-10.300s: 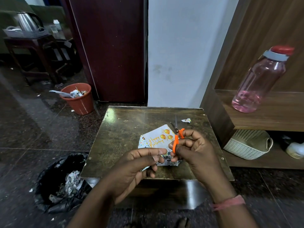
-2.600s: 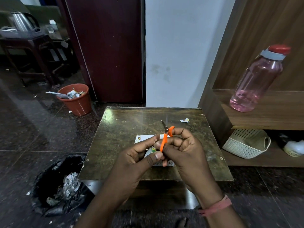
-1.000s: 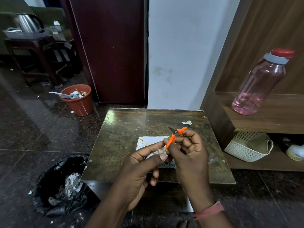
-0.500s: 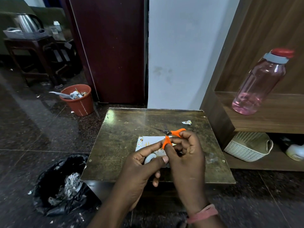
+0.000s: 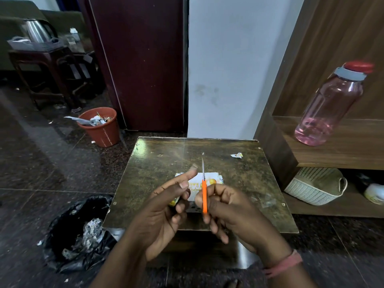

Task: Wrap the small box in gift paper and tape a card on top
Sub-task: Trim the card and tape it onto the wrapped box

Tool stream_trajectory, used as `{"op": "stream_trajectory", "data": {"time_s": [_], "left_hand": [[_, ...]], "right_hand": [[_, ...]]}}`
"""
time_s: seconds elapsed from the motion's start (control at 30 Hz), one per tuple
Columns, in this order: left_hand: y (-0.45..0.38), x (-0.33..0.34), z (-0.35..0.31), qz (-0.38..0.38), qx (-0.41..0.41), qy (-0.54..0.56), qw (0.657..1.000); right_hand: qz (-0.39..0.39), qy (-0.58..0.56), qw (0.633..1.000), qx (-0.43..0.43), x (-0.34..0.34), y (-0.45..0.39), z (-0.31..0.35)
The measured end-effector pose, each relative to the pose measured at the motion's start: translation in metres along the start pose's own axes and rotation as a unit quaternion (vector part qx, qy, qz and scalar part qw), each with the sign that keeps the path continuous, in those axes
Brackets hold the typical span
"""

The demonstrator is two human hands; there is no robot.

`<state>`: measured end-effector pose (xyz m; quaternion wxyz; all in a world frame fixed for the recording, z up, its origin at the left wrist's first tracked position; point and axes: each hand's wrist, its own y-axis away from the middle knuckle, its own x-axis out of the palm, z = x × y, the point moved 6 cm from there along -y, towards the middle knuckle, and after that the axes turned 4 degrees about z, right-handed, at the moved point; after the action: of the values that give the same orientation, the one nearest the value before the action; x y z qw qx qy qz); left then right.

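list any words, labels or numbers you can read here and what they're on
Card on the wrapped box: yellow handwriting-style lettering, mostly covered by the left hand and the orange scissors in the right hand; too hidden and blurred to read.
Paper scrap on the table: printed colours only, too small to read.
Pink bottle: no label visible.
Nothing else carries legible text.

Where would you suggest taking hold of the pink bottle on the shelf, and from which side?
Grip the pink bottle around its smooth middle, coming from the open front of the wooden shelf: it stands upright, and a panel blocks the back.
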<state>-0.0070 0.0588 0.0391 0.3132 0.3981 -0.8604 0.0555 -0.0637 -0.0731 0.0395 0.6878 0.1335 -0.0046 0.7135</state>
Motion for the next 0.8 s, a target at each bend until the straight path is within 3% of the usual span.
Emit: {"op": "stream_trajectory", "data": {"time_s": [0.1, 0.27, 0.8], "left_hand": [[0.000, -0.004, -0.003, 0.029, -0.010, 0.043, 0.999], [0.001, -0.005, -0.003, 0.050, -0.021, 0.069, 0.996], [0.001, -0.003, -0.001, 0.058, -0.027, 0.064, 0.996]], "right_hand": [[0.091, -0.012, 0.995, 0.041, 0.010, 0.008, -0.003], [0.176, -0.035, 0.979, 0.098, 0.017, 0.014, -0.007], [0.203, -0.038, 0.971, 0.117, 0.018, 0.013, -0.014]]}}
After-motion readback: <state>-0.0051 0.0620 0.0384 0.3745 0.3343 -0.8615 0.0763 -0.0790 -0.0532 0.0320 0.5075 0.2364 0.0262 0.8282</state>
